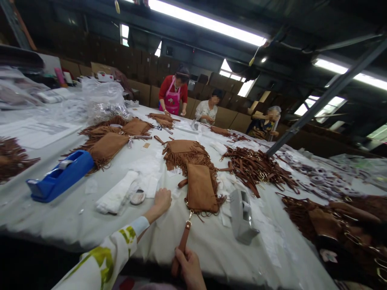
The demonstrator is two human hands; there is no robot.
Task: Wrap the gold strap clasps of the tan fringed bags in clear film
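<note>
Head: bag [200,187] on wht-cloth tbl [96,223], lts [208,22] overhead

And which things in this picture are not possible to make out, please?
All in the head view:
Left hand: its own back hides whether the fingers hold anything.
Strap: the right hand covers part of it.
Fringed brown piece at far left: cut off by the left edge.
White sheet: its grey marks are too blurred to read.
Co-worker in the pink apron: too small to tell what the hands hold.
</note>
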